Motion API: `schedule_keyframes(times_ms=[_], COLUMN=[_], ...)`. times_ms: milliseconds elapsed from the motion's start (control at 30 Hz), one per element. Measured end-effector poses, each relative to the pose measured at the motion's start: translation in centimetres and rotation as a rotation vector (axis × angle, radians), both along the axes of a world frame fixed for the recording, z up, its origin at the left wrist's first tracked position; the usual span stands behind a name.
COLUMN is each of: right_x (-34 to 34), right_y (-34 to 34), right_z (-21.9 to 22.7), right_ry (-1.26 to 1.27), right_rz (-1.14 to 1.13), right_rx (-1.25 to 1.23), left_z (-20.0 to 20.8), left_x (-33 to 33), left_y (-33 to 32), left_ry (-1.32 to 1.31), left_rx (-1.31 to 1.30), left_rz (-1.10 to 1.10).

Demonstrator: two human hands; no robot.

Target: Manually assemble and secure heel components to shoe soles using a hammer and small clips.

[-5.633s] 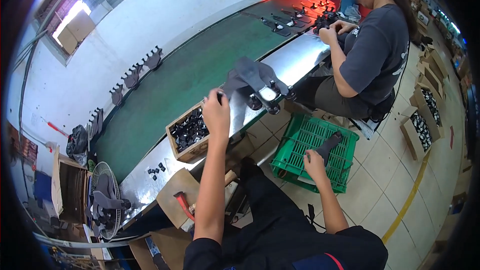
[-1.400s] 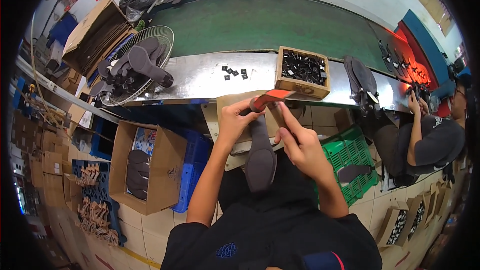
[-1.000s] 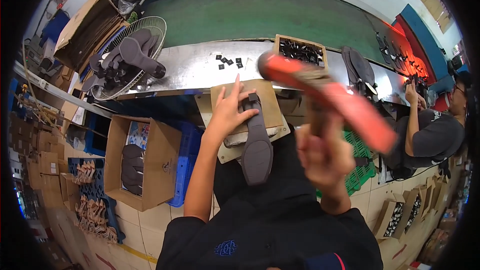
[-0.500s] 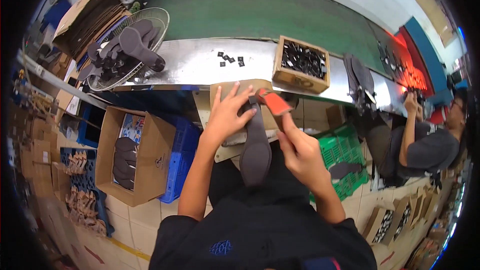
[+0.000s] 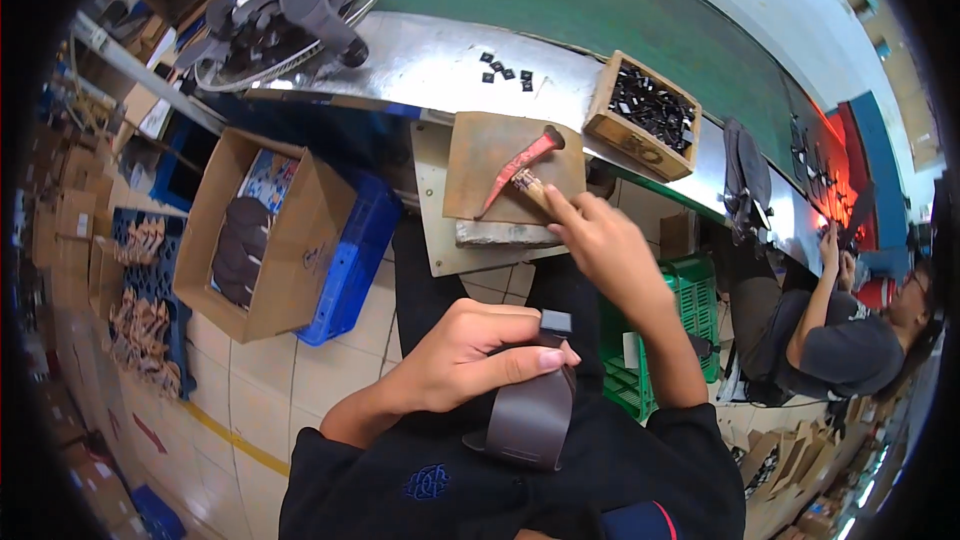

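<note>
Close to my body, my left hand (image 5: pixel 475 355) grips a dark brown shoe sole (image 5: pixel 528 420) by its heel. The heel's small black end (image 5: pixel 556 322) points up past my fingers, and the sole curves down toward my shirt. My right hand (image 5: pixel 612 252) is closed round the wooden handle of a hammer (image 5: pixel 521 168) with a worn red head. That head lies on or just over a brown square pad (image 5: pixel 475 145); contact is hard to tell. Under the pad sits a thick pale slab (image 5: pixel 508 234) on a cream stand (image 5: pixel 430 190).
A wooden box (image 5: pixel 610 130) of small black pieces stands on the metal ledge (image 5: pixel 400 50), near several loose black squares (image 5: pixel 507 73). A wire basket (image 5: pixel 290 73) holds more soles. At left is a cardboard box (image 5: pixel 300 230); at right, a green crate (image 5: pixel 690 310) and a seated person (image 5: pixel 850 330).
My left hand has lifted the shoe sole off the pad and drawn it toward my body, turning its heel upward. The hammer has come down toward the pad, and the view has shifted.
</note>
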State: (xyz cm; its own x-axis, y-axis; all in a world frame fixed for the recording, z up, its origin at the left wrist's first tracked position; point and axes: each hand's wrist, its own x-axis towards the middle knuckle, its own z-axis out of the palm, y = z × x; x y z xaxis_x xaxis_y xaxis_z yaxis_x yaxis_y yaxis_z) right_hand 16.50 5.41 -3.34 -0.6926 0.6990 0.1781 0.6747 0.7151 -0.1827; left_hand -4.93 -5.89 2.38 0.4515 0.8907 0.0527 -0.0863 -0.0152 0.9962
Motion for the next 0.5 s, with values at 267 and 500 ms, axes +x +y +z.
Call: schedule_keyframes(times_ms=[267,500], right_x=[1.2,1.7], right_y=[-1.8,-1.3], right_z=[8.4,11.3], right_ry=[0.569,0.441], right_rz=[0.827,1.074], right_rx=[-0.665,-0.682], left_z=[-0.6,-1.5], left_x=[1.7,3.9], left_y=[-0.3,0.7], left_ry=[-0.302,-0.484], left_rx=[-0.128,-0.111], left_rz=[-0.279,-0.564])
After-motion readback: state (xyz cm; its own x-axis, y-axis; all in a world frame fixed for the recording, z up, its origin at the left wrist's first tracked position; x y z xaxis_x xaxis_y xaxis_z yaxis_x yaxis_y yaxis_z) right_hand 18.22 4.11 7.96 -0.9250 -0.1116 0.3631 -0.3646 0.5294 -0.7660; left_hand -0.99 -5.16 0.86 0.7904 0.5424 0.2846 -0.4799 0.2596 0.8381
